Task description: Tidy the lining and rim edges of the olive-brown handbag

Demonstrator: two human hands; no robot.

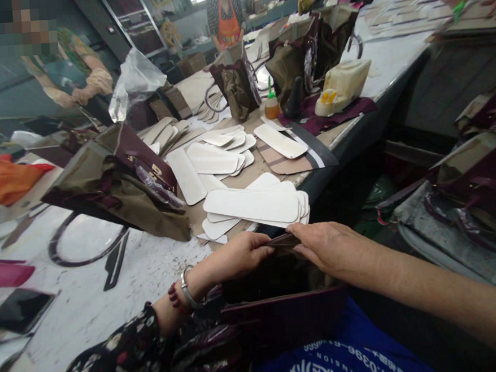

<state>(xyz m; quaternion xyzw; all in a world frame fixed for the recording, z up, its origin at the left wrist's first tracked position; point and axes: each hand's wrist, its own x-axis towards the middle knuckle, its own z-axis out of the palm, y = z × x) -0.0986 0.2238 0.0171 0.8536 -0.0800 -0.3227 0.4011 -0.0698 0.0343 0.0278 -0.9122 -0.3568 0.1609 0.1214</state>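
Observation:
A dark maroon handbag (pixel 282 317) rests in my lap, its mouth facing up and its inside in shadow. My left hand (pixel 250 251) pinches the bag's far rim from the left. My right hand (pixel 320 240) grips the same rim a little further right, thumb and fingers on either side of the edge. Just beyond both hands lies a stack of white rounded panels (pixel 251 204) at the table edge. A blue apron with white lettering (pixel 336 355) covers my lap below the bag.
An olive and maroon handbag (pixel 120 183) leans on the white table (pixel 81 299) at left. Further back are a glue bottle (pixel 272 106), a cut plastic jug (pixel 343 86) and more bags (pixel 236 82). Finished-looking bags (pixel 481 181) sit at right. Several people stand around the tables.

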